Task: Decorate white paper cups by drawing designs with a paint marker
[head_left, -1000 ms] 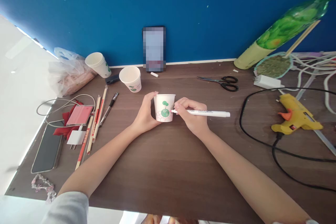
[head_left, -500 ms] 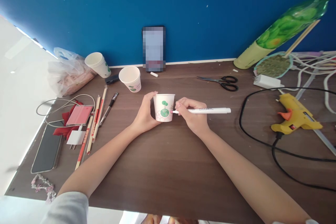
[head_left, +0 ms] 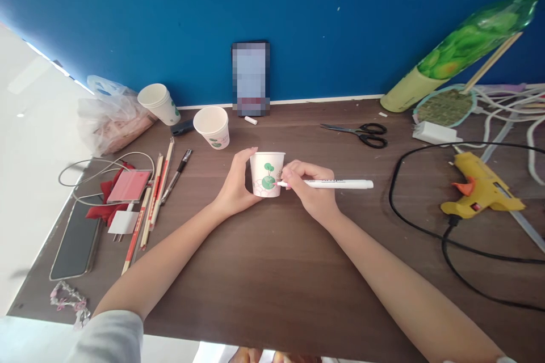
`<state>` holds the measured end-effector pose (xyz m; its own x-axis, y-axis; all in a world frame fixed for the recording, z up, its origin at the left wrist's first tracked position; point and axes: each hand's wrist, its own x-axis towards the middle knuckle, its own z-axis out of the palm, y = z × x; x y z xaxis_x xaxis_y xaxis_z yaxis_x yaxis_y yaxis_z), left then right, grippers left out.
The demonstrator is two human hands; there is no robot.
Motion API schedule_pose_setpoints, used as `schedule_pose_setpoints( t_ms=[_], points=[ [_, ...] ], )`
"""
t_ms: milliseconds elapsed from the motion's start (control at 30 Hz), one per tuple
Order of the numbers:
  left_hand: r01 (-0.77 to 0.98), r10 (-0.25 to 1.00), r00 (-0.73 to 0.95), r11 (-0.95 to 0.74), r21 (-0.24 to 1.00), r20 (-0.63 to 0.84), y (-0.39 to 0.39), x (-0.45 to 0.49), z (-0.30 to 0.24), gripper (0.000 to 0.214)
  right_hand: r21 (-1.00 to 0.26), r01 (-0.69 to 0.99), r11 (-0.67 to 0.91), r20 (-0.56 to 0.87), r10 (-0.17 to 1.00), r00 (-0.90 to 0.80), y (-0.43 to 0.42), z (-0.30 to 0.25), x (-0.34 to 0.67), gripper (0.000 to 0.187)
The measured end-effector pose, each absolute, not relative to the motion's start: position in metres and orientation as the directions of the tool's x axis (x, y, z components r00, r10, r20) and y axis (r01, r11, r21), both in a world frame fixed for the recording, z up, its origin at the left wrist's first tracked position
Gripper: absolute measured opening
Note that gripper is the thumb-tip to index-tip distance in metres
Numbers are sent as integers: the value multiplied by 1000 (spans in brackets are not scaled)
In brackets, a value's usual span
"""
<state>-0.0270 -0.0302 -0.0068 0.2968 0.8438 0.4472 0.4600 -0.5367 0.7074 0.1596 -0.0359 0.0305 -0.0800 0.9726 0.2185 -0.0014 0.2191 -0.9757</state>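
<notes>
A white paper cup [head_left: 265, 167] with green leaf prints and pink lines stands upright at mid-table. My left hand [head_left: 237, 184] grips it from the left, thumb low and fingers near the rim. Between the fingers of my right hand [head_left: 313, 187] is a white marker [head_left: 347, 184], lying nearly level, its pink tip at the cup's printed side. Behind the cup lies a small white marker cap [head_left: 251, 120]. Further back on the left stand another paper cup [head_left: 216, 135] and a stack of paper cups [head_left: 159, 105].
Scissors [head_left: 370, 135] lie at the back right. A yellow glue gun [head_left: 477, 187] with a looping black cable sits on the right, below a green bottle [head_left: 447, 62]. A phone [head_left: 251, 79] leans on the blue wall. Chopsticks [head_left: 147, 204], a pen [head_left: 176, 176] and another phone [head_left: 76, 238] lie left.
The marker's tip has shifted slightly left and down across the cup's side, and the marker has turned a little in my right hand. My left hand keeps its hold on the cup.
</notes>
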Motion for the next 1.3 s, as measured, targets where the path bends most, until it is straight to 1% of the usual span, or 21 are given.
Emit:
schedule_pose_setpoints(
  t_ms=[133, 233, 400, 500, 633, 767, 967, 1300],
  points=[
    [449, 830, 312, -558, 698, 463, -30, -28, -7, 94, -976, -44, 212, 213, 977, -9, -34, 25, 160, 41],
    [442, 819, 313, -573, 690, 480, -30, -28, -6, 91, -976, -102, 194, 189, 980, 53, -30, 19, 162, 40],
    [430, 825, 252, -564, 705, 506, -31, -24, -8, 90, -969, -156, 193, 191, 981, 25, -28, 15, 163, 40],
    [415, 823, 261, -568, 711, 505, -31, -23, -10, 89, -966, -136, 219, 222, 975, -8, -29, 18, 163, 40],
    [470, 841, 241, -537, 700, 484, -31, -24, -10, 90, -967, -103, 234, 240, 970, -46, -32, 25, 161, 39],
    [485, 850, 247, -524, 700, 465, -31, -25, -9, 92, -978, -73, 194, 198, 979, -45, -35, 29, 158, 40],
    [478, 845, 227, -530, 701, 484, -30, -24, -11, 90, -970, -15, 243, 243, 969, -51, -36, 33, 157, 37],
    [490, 850, 239, -523, 697, 469, -31, -25, -8, 88, -968, 27, 251, 251, 968, -18, -36, 26, 158, 34]
  ],
)
